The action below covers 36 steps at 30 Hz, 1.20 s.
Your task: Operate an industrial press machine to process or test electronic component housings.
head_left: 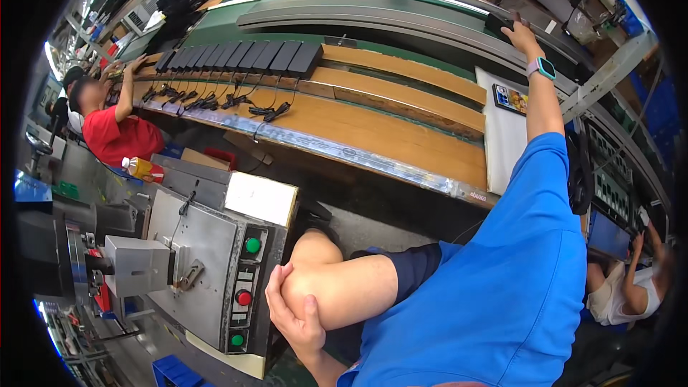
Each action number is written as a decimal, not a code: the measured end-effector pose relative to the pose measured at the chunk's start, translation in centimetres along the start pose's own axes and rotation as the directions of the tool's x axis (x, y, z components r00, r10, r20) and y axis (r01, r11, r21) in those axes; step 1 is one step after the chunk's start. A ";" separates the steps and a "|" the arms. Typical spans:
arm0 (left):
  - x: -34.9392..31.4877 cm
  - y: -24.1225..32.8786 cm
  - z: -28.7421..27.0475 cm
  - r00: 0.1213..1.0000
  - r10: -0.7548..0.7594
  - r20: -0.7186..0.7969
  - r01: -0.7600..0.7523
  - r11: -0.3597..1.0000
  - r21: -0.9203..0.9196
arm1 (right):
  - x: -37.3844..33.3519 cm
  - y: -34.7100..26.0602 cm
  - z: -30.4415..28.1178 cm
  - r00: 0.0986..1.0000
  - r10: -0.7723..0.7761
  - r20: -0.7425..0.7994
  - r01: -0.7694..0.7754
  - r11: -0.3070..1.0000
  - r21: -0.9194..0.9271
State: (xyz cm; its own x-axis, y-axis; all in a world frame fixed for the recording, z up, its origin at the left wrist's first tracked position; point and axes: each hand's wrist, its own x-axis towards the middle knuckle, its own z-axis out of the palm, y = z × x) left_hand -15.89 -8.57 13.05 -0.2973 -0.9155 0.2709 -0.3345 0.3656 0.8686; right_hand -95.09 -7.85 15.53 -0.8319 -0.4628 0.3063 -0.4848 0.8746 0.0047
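My right hand [522, 34] reaches far out to the upper conveyor track and closes on a flat black device [497, 24] at its edge. A watch with a teal strap [542, 67] sits on that wrist, and the blue sleeve runs down the arm. My left hand [295, 314] rests cupped around my bare knee [315, 261], holding no object. A row of several black devices [244, 56] with trailing cables [266, 110] lies on the wooden bench top [387, 136] to the left.
A grey press machine [208, 272] with green and red buttons stands by my knee. A white board [502, 136] carries a small colourful screen [510, 99]. A person in red [118, 132] works at far left; another sits at lower right [631, 287].
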 end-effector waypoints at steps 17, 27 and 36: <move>0.5 -0.9 -0.3 0.997 0.046 -0.070 -0.044 0.999 0.026 | -18.7 -45.4 -2.8 0.713 -0.701 -0.006 0.646 0.653 0.395; -0.7 -16.1 -15.4 0.770 -0.206 -0.604 0.213 0.975 -0.061 | -15.8 -40.3 -13.8 0.412 -0.576 -0.706 0.911 0.226 0.346; 11.0 -24.4 -25.0 0.867 0.098 -0.489 0.022 0.972 0.233 | -27.6 -45.0 -22.0 0.423 -0.654 -0.628 0.682 -0.226 0.695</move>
State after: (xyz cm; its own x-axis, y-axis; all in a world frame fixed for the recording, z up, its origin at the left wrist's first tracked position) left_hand 11.34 -31.80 5.18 0.1469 -0.8399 0.5224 -0.5399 0.3744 0.7539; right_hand -44.34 -31.26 27.77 0.1347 -0.6767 0.7238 -0.6459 -0.6139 -0.4538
